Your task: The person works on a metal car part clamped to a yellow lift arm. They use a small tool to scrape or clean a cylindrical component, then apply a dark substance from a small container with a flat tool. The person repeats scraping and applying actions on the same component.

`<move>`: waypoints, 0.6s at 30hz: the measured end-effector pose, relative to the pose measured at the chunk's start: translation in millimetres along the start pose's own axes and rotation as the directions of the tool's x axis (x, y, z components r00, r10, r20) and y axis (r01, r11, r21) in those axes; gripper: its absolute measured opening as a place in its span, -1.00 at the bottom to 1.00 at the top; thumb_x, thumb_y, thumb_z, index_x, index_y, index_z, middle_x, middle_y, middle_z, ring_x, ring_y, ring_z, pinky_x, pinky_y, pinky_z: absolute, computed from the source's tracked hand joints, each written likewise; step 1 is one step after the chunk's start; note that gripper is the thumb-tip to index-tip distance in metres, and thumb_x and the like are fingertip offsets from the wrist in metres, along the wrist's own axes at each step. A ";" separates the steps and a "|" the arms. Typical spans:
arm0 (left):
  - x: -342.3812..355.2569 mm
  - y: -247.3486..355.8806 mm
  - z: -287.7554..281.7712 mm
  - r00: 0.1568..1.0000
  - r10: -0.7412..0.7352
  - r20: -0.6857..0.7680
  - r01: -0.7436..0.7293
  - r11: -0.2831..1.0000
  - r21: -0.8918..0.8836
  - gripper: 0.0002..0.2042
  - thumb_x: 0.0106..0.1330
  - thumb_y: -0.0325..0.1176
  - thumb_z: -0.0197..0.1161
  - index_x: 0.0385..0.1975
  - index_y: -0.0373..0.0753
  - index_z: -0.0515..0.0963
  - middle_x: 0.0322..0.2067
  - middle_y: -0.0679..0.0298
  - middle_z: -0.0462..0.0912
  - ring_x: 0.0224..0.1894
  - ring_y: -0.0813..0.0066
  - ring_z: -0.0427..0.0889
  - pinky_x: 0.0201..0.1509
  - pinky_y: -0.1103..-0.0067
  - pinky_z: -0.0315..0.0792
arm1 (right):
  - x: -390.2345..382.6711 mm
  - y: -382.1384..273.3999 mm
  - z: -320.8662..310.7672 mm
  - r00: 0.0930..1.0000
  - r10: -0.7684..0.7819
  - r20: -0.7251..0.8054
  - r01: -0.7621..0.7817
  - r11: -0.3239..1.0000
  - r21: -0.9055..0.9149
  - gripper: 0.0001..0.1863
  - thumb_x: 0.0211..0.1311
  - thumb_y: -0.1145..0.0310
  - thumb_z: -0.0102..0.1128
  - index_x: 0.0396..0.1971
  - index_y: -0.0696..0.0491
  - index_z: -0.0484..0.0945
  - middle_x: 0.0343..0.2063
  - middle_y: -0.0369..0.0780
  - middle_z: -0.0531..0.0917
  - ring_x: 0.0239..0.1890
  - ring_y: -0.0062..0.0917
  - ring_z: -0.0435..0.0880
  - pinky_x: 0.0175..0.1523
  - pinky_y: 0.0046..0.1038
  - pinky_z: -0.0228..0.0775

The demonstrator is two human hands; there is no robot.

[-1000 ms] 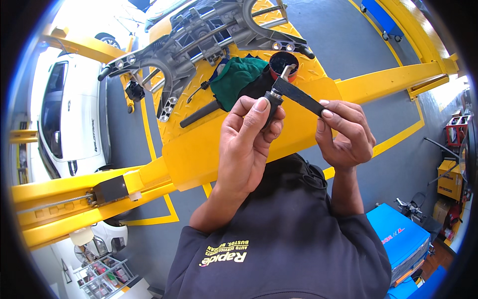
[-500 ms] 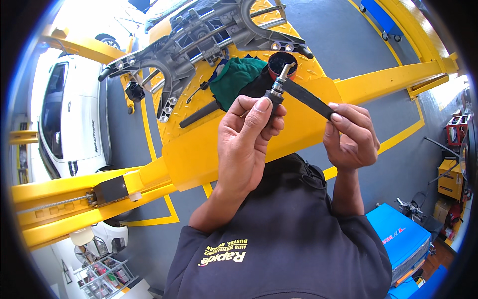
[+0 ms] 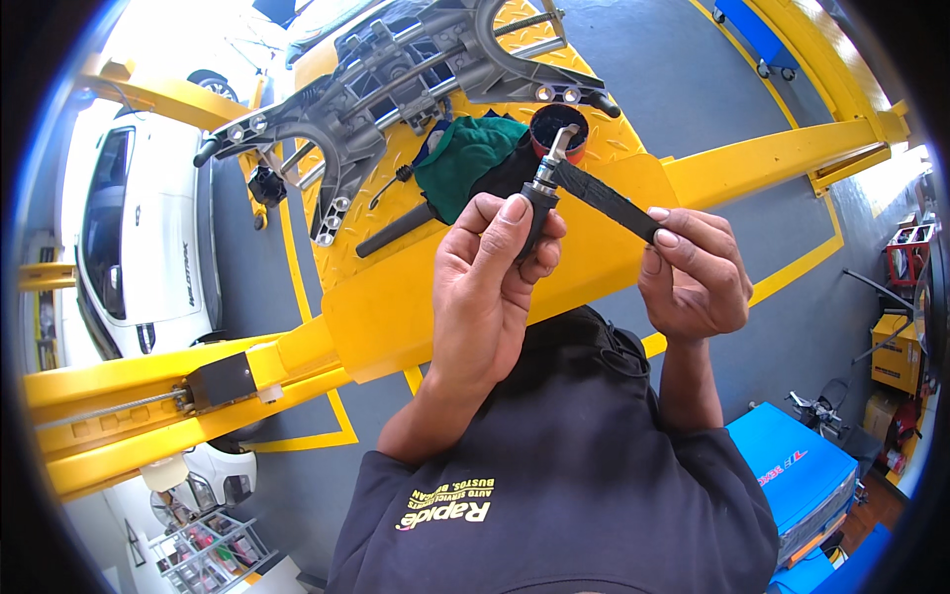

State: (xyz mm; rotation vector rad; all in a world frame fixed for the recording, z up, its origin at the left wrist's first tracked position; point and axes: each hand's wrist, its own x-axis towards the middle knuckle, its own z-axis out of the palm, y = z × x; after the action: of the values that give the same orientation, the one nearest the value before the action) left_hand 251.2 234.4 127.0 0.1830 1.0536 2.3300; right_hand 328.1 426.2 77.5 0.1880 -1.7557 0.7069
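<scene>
Taking twelve as the top of my view, the dark shirt (image 3: 554, 465) fills six o'clock, closest to my camera. Above it, at the dial's centre, I have the left hand (image 3: 485, 287) closed around the black handle of a small tool (image 3: 537, 208), thumb pressed near the handle's upper end. The tool's bent metal tip points toward one o'clock. At three, the right hand (image 3: 698, 272) pinches the outer end of a flat black strip (image 3: 606, 203) in its fingertips. The strip slants up toward one, its other end right by the tool's metal shank; I can't tell whether they touch.

Beneath the hands spreads a yellow platform (image 3: 381, 327). On it I see a black bar (image 3: 391, 236) at ten, a green cloth (image 3: 470, 153) at twelve, and a dark-mouthed red cup (image 3: 577, 153) at one, behind the tool's tip. Past the cloth, a grey metal frame (image 3: 371, 139) stretches across eleven.

Farther out, a blue box (image 3: 787, 470) stands at four, and a white vehicle (image 3: 173, 228) between nine and ten.
</scene>
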 end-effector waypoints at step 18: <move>0.0 2.3 -1.1 1.000 0.012 -0.014 -0.013 1.000 -0.025 -0.85 0.63 -0.28 0.29 -0.15 -0.21 0.55 -0.18 0.16 0.76 -0.24 0.62 0.75 -0.09 0.71 0.63 | 1.4 8.5 -5.0 1.000 -0.022 0.015 0.022 0.999 -0.035 -0.74 0.09 0.64 0.56 -0.23 0.08 0.72 -0.25 -0.08 0.86 -0.18 -0.28 0.90 -0.06 -0.36 0.76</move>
State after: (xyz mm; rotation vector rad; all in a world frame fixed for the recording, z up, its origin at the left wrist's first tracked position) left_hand 249.8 232.5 127.9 0.1649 1.0319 2.3578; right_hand 327.8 436.1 76.4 0.1885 -1.7764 0.6594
